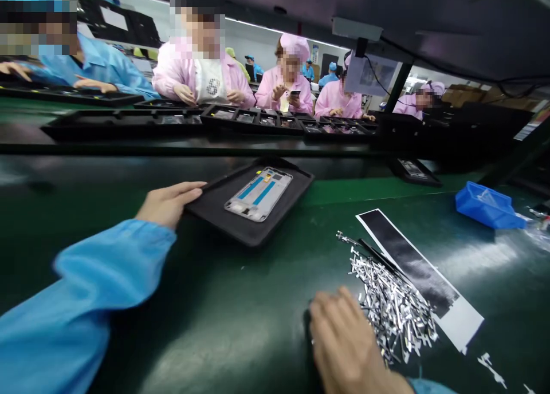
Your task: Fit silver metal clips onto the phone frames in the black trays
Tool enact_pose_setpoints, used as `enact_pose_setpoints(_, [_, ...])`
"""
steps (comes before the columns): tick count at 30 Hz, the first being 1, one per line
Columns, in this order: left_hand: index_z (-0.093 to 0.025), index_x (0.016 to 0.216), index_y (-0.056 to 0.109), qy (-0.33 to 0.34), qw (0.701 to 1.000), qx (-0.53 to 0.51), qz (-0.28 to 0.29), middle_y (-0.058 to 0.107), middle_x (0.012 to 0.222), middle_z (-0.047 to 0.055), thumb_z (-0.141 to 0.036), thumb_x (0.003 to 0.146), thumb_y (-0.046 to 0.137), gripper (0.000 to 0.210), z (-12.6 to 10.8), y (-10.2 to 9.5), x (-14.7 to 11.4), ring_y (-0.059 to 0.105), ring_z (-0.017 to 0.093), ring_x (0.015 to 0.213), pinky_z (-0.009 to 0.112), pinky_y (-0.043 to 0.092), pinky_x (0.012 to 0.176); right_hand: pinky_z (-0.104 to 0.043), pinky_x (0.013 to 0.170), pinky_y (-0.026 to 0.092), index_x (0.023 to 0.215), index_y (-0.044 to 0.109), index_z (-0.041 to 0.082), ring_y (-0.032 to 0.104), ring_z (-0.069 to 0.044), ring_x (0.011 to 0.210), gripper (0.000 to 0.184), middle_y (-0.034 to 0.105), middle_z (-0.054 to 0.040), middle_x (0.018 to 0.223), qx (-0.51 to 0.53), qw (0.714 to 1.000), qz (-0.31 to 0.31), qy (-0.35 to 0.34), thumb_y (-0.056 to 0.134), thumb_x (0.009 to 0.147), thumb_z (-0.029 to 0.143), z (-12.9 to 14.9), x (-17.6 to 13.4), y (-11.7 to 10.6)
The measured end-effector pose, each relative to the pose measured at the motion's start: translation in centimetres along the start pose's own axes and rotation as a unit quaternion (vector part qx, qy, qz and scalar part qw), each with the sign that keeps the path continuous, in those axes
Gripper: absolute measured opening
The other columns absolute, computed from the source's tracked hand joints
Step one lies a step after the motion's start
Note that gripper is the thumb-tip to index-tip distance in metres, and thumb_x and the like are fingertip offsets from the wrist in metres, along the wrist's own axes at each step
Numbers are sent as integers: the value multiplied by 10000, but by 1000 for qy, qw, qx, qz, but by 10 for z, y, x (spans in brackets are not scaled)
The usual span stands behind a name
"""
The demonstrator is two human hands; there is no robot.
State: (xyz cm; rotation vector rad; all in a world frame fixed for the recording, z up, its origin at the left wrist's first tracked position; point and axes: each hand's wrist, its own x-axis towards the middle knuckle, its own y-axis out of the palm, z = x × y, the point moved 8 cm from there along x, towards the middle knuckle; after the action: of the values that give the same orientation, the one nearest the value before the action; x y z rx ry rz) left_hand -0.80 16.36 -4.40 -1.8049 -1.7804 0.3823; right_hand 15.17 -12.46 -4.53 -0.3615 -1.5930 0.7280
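My left hand (169, 204) grips the left corner of a shallow black tray (253, 233), thumb on the rim. On the tray lies a silver phone frame (260, 194) with two blue strips and a small yellow tab. In the lower middle, my right hand (344, 339) rests low over the green table, fingers curled together and slightly blurred. Something dark shows at its left edge, but what the fingers hold is hidden. Just right of this hand is a heap of small silver metal pieces (397, 308).
A black-and-white sheet (412, 262) lies beside the heap, and a blue bin (487, 205) stands at the right. Another black tray (415, 170) sits farther back. Behind, a raised conveyor (129, 145) carries several compartmented trays (253, 122), with co-workers opposite. A dark shelf (301, 4) overhangs.
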Motion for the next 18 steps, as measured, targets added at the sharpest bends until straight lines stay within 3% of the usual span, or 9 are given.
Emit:
enact_pose_setpoints(3, [-139, 1031, 531, -77, 991, -102, 43, 605, 980, 34, -575, 496, 567, 691, 21, -35, -34, 554, 227, 889, 286, 472, 794, -360, 703, 408, 894, 488, 80, 456, -147, 732, 202, 517, -72, 776, -39, 993, 74, 84, 345, 758, 34, -46, 1, -9])
enact_pose_setpoints(6, [-280, 846, 621, -171, 970, -145, 93, 624, 926, -58, -600, 257, 676, 672, 52, -60, -69, 537, 255, 920, 303, 454, 824, -335, 625, 385, 805, 487, 126, 431, -163, 716, 129, 479, -59, 738, -78, 979, 122, 144, 359, 798, 121, -85, -7, -11])
enact_pose_setpoints(9, [-373, 773, 635, -134, 980, -51, 141, 601, 941, -142, -678, 400, 584, 485, 76, -76, -94, 450, 230, 1051, 276, 369, 919, -329, 610, 372, 802, 482, 150, 425, -177, 725, 105, 464, -50, 759, -101, 964, 183, 164, 401, 797, 218, -106, -19, -2])
enact_pose_setpoints(13, [-516, 859, 550, -65, 964, 83, 246, 540, 997, -232, -640, 658, 384, 289, 101, -67, -122, 409, 179, 1095, 290, 236, 1004, -337, 651, 355, 776, 478, 161, 412, -182, 739, 78, 450, -42, 763, -124, 953, 225, 159, 422, 779, 215, -110, -28, 11])
enact_pose_setpoints(18, [-533, 872, 517, 64, 940, 138, 306, 547, 979, -168, -520, 713, 376, 213, 79, -38, -139, 455, 190, 1026, 332, 343, 927, -333, 650, 326, 634, 422, 176, 383, -178, 703, 165, 421, -32, 675, -147, 956, 206, 149, 366, 787, 152, -105, -24, 13])
